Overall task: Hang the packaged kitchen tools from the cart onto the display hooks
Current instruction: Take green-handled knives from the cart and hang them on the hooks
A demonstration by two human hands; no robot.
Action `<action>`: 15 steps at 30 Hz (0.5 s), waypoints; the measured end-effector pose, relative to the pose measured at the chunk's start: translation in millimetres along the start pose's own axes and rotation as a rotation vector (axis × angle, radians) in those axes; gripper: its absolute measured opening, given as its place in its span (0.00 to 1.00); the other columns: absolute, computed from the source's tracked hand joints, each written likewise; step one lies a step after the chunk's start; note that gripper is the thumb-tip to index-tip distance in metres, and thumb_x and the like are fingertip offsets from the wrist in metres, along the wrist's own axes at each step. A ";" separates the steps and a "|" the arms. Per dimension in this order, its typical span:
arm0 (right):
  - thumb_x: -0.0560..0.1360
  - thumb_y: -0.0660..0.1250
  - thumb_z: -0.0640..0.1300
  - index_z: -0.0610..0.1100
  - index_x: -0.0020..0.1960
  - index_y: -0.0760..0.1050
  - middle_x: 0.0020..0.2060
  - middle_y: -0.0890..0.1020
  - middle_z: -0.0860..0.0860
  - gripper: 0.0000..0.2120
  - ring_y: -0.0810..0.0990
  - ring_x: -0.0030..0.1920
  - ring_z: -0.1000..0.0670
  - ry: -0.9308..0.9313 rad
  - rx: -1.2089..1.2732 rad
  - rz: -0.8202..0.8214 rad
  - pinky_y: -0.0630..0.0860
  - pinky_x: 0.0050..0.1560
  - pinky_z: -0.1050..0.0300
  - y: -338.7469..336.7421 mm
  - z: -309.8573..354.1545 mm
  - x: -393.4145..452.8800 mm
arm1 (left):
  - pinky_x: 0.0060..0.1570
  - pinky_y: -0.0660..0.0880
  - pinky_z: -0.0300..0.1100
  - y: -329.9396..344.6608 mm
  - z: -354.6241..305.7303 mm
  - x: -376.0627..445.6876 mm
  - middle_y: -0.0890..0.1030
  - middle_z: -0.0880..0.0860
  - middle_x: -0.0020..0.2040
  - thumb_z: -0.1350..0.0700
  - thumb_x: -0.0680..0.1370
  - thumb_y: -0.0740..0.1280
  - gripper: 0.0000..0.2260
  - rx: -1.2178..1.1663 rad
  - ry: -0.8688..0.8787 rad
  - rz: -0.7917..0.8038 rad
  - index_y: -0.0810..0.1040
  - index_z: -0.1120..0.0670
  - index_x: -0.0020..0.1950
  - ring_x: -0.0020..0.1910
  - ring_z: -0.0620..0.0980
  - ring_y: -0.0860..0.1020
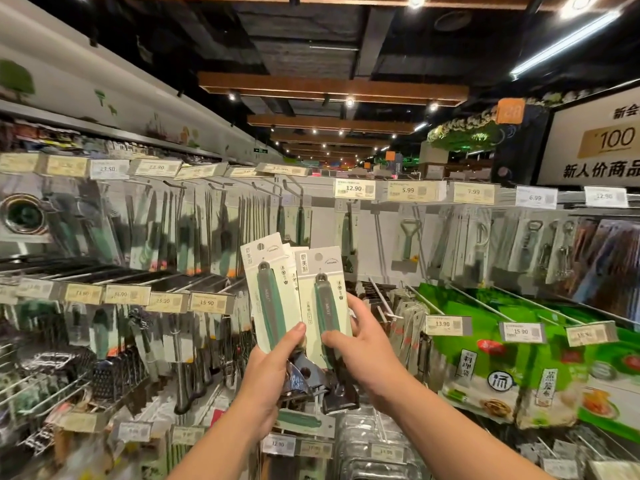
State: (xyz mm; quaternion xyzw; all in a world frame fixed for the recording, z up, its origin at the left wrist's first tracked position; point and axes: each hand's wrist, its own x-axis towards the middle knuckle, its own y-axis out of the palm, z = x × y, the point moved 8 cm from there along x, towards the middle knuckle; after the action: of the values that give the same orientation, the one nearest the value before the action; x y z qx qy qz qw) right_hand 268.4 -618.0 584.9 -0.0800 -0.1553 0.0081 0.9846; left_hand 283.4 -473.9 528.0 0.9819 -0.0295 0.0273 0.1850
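left hand (266, 372): lower centre, about 7 o'clock from the packs, fingers curled round the bottom of a small fanned stack of carded tools (268, 292), thumb pressed on the front card.

right hand (360, 344): at 4 o'clock of the front pack (323, 299), thumb on its face and fingers wrapped behind, so it's pinching that one card, looks like it's peeling it off the stack.

the packs themselves: thin cardboard backers with a green-grey handle up top and a dark metal head (311, 382) hanging off the bottom. My guess: light overall but bottom-heavy, card bends easily, plastic a bit slick.

where to grab: I'd hold low on the handle through the card, leaving the hang hole (320, 257) at 12 o'clock free.

display hooks (381, 299): just beyond, roughly 2 o'clock, white wire prongs sticking out toward the viewer. Which one is the target, can't tell.

price tags (354, 188): further up along the rail, 12.90 above the hands.

cart: not in view.
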 end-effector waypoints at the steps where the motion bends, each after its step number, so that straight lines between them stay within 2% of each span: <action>1: 0.77 0.68 0.30 0.59 0.67 0.71 0.52 0.86 0.55 0.29 0.86 0.51 0.56 0.004 0.001 -0.002 0.84 0.54 0.51 -1.2 -1.5 5.1 | 0.52 0.71 0.45 -0.5 2.3 7.6 0.77 0.45 0.49 0.43 0.75 0.75 0.23 0.003 -0.007 0.004 0.70 0.52 0.62 0.46 0.41 0.75; 3: 0.77 0.69 0.31 0.57 0.68 0.70 0.54 0.86 0.54 0.28 0.87 0.52 0.55 0.011 0.000 -0.011 0.84 0.55 0.51 -3.9 -5.2 16.8 | 0.54 0.75 0.46 3.5 2.9 20.6 0.80 0.47 0.51 0.40 0.69 0.79 0.24 0.006 -0.027 0.002 0.74 0.49 0.58 0.50 0.46 0.80; 5: 0.77 0.69 0.32 0.54 0.71 0.69 0.55 0.86 0.50 0.28 0.87 0.51 0.52 0.027 0.013 -0.046 0.85 0.53 0.50 -10.7 -11.1 31.5 | 0.65 0.72 0.51 4.7 2.8 34.2 0.80 0.49 0.53 0.40 0.68 0.79 0.26 -0.006 -0.029 -0.019 0.73 0.49 0.58 0.55 0.51 0.79; 6: 0.77 0.69 0.32 0.53 0.71 0.68 0.55 0.86 0.49 0.28 0.88 0.50 0.51 0.041 0.030 -0.075 0.85 0.52 0.48 -15.9 -14.4 39.9 | 0.68 0.70 0.53 5.2 3.4 42.1 0.79 0.50 0.57 0.40 0.69 0.78 0.30 -0.018 -0.035 -0.024 0.71 0.51 0.63 0.59 0.53 0.79; 8: 0.77 0.69 0.33 0.53 0.70 0.66 0.54 0.86 0.47 0.27 0.88 0.47 0.47 0.076 0.081 -0.131 0.85 0.50 0.44 -27.3 -19.1 57.2 | 0.73 0.68 0.58 3.9 5.6 59.1 0.76 0.52 0.67 0.36 0.67 0.79 0.45 -0.019 -0.041 -0.047 0.65 0.54 0.76 0.69 0.58 0.75; 10: 0.78 0.69 0.33 0.53 0.67 0.66 0.53 0.86 0.46 0.25 0.88 0.45 0.46 0.099 0.131 -0.191 0.86 0.46 0.45 -40.6 -20.2 74.5 | 0.71 0.72 0.59 1.0 4.2 75.4 0.80 0.54 0.69 0.29 0.59 0.81 0.55 0.010 -0.027 -0.062 0.69 0.56 0.76 0.67 0.58 0.80; 12: 0.78 0.68 0.33 0.52 0.67 0.65 0.53 0.86 0.46 0.24 0.88 0.45 0.45 0.111 0.164 -0.236 0.85 0.45 0.46 -51.5 -20.4 90.9 | 0.66 0.77 0.59 1.7 1.8 89.5 0.86 0.56 0.61 0.28 0.55 0.82 0.52 -0.005 -0.028 -0.028 0.77 0.55 0.72 0.59 0.58 0.85; 15: 0.78 0.69 0.33 0.53 0.68 0.64 0.52 0.85 0.46 0.25 0.88 0.44 0.44 0.110 0.161 -0.271 0.85 0.47 0.41 -60.7 -21.4 110.8 | 0.64 0.79 0.60 7.7 0.3 105.4 0.87 0.59 0.58 0.32 0.57 0.83 0.48 -0.040 -0.049 0.040 0.79 0.56 0.70 0.57 0.60 0.86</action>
State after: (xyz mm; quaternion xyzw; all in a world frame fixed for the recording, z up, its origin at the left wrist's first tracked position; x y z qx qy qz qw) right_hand 380.0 -676.7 608.3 0.0205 -0.1096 -0.1169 0.9869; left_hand 387.9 -486.2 537.3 0.9776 -0.0540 0.0064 0.2034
